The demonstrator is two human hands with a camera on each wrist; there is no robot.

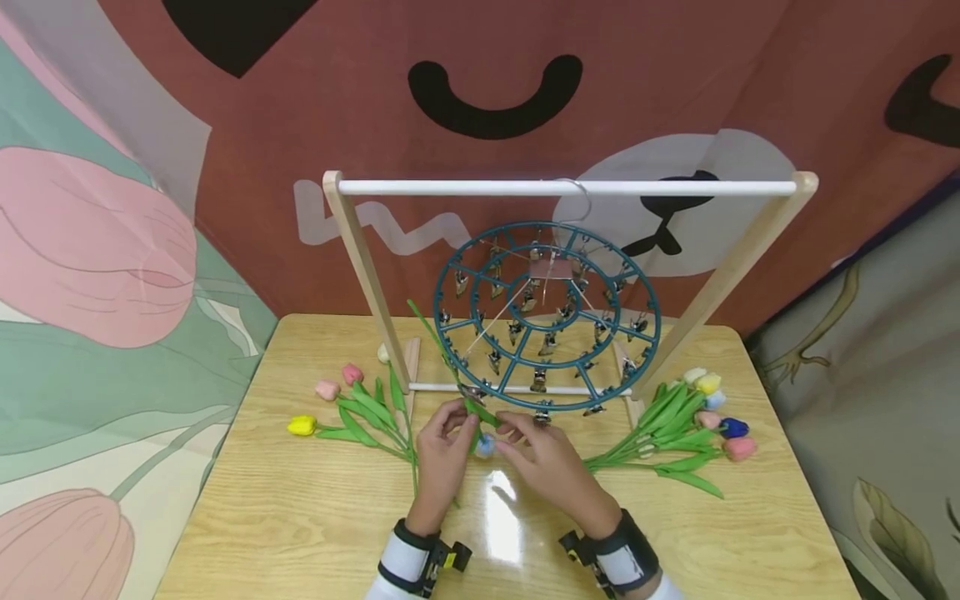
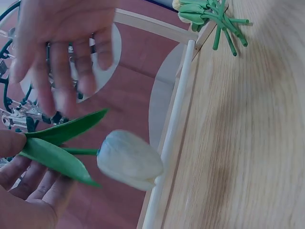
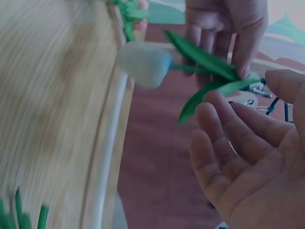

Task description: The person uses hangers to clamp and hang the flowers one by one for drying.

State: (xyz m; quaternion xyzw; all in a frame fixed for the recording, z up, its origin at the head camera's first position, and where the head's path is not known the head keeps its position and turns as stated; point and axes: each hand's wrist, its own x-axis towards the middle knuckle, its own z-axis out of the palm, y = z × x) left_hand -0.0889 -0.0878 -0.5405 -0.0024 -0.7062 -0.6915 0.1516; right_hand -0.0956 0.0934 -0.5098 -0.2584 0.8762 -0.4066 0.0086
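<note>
A pale blue artificial tulip (image 1: 486,446) hangs flower-down at the near edge of a round teal clip hanger (image 1: 517,361). My left hand (image 1: 444,446) pinches its stem and green leaves (image 2: 59,160) between thumb and fingers. Beside a metal clip (image 1: 472,392), the stem runs up past the ring; whether that clip bites it, I cannot tell. My right hand (image 1: 551,458) is just right of the flower, its fingers relaxed and close to a leaf. In the right wrist view, the tulip's whitish head (image 3: 144,64) points away from both hands.
The hanger hangs from the white bar (image 1: 450,188) of a wooden stand on the table (image 1: 337,533). Left of the stand lie several tulips (image 1: 367,412), pink, yellow and white. A fuller bunch (image 1: 675,425) lies to the right. Patterned cloth (image 1: 480,158) backs the table.
</note>
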